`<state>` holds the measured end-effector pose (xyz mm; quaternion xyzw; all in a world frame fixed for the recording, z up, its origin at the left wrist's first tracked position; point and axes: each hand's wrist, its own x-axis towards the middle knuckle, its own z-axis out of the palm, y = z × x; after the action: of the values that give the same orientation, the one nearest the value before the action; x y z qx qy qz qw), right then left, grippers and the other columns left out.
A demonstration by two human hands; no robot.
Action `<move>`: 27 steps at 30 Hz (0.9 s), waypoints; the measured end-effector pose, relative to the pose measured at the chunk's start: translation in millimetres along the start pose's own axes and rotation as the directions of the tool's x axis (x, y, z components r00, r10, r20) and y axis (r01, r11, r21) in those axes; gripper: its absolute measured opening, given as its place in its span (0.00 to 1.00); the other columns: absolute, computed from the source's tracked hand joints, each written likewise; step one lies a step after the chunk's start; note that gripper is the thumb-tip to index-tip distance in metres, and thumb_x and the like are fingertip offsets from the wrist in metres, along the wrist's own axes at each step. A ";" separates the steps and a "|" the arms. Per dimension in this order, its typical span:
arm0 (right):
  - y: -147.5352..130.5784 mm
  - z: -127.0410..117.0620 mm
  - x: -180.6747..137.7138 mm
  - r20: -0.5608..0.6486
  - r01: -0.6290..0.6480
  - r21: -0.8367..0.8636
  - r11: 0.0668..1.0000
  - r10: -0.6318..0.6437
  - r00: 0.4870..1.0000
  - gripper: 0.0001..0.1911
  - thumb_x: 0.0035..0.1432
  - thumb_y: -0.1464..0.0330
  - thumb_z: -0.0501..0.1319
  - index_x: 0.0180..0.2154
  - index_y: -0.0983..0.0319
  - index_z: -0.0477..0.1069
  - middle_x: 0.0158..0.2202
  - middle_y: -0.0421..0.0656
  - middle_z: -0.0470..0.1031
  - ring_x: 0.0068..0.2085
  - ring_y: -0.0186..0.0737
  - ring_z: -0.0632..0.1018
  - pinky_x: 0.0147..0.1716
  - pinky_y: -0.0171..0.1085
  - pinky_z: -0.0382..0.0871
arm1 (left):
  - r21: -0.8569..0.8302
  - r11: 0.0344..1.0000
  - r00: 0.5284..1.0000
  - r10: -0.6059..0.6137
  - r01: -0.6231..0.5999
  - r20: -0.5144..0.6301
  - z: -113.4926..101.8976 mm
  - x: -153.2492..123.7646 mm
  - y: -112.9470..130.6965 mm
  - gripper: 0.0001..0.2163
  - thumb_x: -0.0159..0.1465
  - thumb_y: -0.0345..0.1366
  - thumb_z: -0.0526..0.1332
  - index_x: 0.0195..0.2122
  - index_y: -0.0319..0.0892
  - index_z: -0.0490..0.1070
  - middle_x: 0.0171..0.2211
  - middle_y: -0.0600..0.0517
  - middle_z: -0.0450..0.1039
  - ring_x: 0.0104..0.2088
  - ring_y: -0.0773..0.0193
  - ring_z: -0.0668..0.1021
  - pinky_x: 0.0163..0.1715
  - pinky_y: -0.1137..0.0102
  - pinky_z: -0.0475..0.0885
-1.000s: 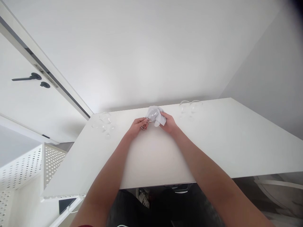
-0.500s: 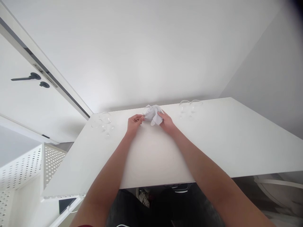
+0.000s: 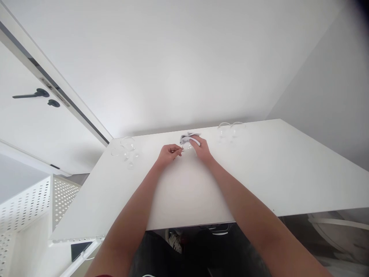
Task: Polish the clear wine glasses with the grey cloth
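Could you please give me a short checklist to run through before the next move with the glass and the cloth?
1. Left hand pinches the stem of the wine glass: ok.
2. Right hand holds the white cloth against the bowl: ok.
3. Bowl free of cracks: cannot tell, hidden by cloth.
4. Glasses on the left stand apart from the hands: ok.
5. Glasses on the right stand apart from the hands: ok.
6. Held glass over the white table, away from its edge: ok.

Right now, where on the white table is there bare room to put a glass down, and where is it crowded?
The near half of the table is bare, and so is the right side beyond the right hand. The far edge is crowded: glasses at the far left, the cloth between both hands, the left hand, and two glasses on the right.
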<state>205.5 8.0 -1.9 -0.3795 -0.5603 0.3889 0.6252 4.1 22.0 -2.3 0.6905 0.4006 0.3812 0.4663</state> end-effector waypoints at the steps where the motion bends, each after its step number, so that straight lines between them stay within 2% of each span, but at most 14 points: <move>1: 0.5 -1.4 0.8 -0.025 -0.062 0.080 0.995 0.064 0.998 0.10 0.57 0.58 0.65 0.35 0.56 0.80 0.39 0.42 0.80 0.47 0.47 0.77 0.53 0.44 0.68 | -0.004 1.000 1.000 0.001 -0.001 0.017 0.0 -0.5 0.8 0.16 0.60 0.50 0.69 0.36 0.40 0.81 0.28 0.47 0.78 0.23 0.67 0.71 0.24 0.70 0.64; 5: 4.7 -5.3 5.9 -0.005 -0.300 0.367 0.880 0.325 0.946 0.14 0.55 0.56 0.66 0.32 0.60 0.77 0.30 0.41 0.76 0.35 0.42 0.76 0.36 0.39 0.71 | -0.062 0.998 1.000 0.021 -0.019 0.022 -1.8 0.9 -1.9 0.16 0.60 0.49 0.69 0.37 0.40 0.81 0.29 0.47 0.78 0.24 0.68 0.69 0.25 0.70 0.63; 7: 5.8 -5.9 8.0 0.041 -0.378 0.457 0.805 0.405 0.913 0.14 0.54 0.56 0.67 0.34 0.60 0.77 0.31 0.41 0.76 0.36 0.42 0.77 0.35 0.39 0.72 | -0.116 0.992 0.999 0.041 -0.039 0.021 -3.1 3.1 -5.6 0.16 0.61 0.49 0.69 0.38 0.40 0.80 0.29 0.48 0.78 0.24 0.68 0.68 0.26 0.70 0.63; 9: 5.5 -6.0 8.7 0.082 -0.413 0.492 0.766 0.432 0.898 0.16 0.53 0.55 0.68 0.37 0.59 0.76 0.33 0.41 0.77 0.39 0.45 0.78 0.38 0.41 0.73 | -0.193 0.980 0.998 0.055 -0.054 0.002 -4.2 5.6 -9.4 0.16 0.60 0.49 0.70 0.39 0.40 0.80 0.28 0.49 0.77 0.24 0.69 0.68 0.27 0.69 0.64; 13: 4.8 -5.0 6.9 0.139 -0.413 0.467 0.782 0.396 0.908 0.16 0.53 0.56 0.68 0.40 0.59 0.77 0.36 0.43 0.79 0.44 0.47 0.77 0.41 0.45 0.75 | -0.336 0.941 0.994 0.012 -0.047 -0.105 -4.8 9.9 -13.8 0.17 0.58 0.49 0.72 0.39 0.41 0.77 0.29 0.50 0.76 0.26 0.68 0.71 0.30 0.69 0.67; 15: 6.1 -3.7 5.8 0.188 -0.419 0.460 0.783 0.375 0.908 0.17 0.53 0.58 0.69 0.42 0.59 0.77 0.38 0.44 0.80 0.45 0.48 0.77 0.42 0.45 0.75 | -0.369 0.928 0.992 0.004 -0.049 -0.123 -4.1 10.9 -14.6 0.18 0.58 0.50 0.72 0.39 0.42 0.76 0.31 0.51 0.75 0.29 0.67 0.73 0.34 0.68 0.70; 18: 10.4 -1.2 4.5 0.253 -0.405 0.459 0.791 0.321 0.913 0.19 0.53 0.59 0.70 0.45 0.60 0.78 0.41 0.44 0.81 0.46 0.49 0.78 0.45 0.46 0.74 | -0.393 0.917 0.996 0.045 -0.070 -0.073 -2.0 11.8 -16.2 0.16 0.60 0.48 0.71 0.38 0.42 0.71 0.33 0.53 0.72 0.33 0.67 0.75 0.40 0.67 0.72; 21: 16.4 0.7 3.2 0.282 -0.371 0.417 0.830 0.270 0.921 0.22 0.56 0.56 0.69 0.50 0.58 0.77 0.45 0.45 0.81 0.50 0.50 0.78 0.51 0.47 0.73 | -0.391 0.916 0.996 0.083 -0.086 -0.025 -0.4 13.0 -20.0 0.16 0.62 0.47 0.70 0.36 0.42 0.67 0.33 0.54 0.70 0.33 0.68 0.74 0.39 0.68 0.72; 25: 21.8 1.2 1.9 0.310 -0.347 0.285 0.894 0.256 0.915 0.27 0.60 0.52 0.66 0.57 0.55 0.73 0.54 0.45 0.78 0.58 0.50 0.75 0.59 0.49 0.67 | -0.384 0.920 0.997 0.071 -0.076 -0.026 0.9 15.5 -25.6 0.19 0.60 0.49 0.70 0.35 0.43 0.64 0.34 0.53 0.71 0.34 0.66 0.75 0.40 0.66 0.74; 27: 21.0 1.1 1.5 0.314 -0.295 0.195 0.935 0.225 0.922 0.28 0.62 0.50 0.64 0.59 0.54 0.72 0.58 0.45 0.76 0.60 0.50 0.73 0.63 0.49 0.63 | -0.369 0.926 0.997 0.066 -0.074 -0.033 2.0 16.2 -27.0 0.19 0.59 0.50 0.70 0.37 0.42 0.65 0.36 0.51 0.73 0.36 0.63 0.76 0.41 0.63 0.75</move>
<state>203.2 18.0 -20.3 -0.3124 -0.5383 0.5843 0.5207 6.8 42.7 -26.0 0.6001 0.3013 0.4732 0.5702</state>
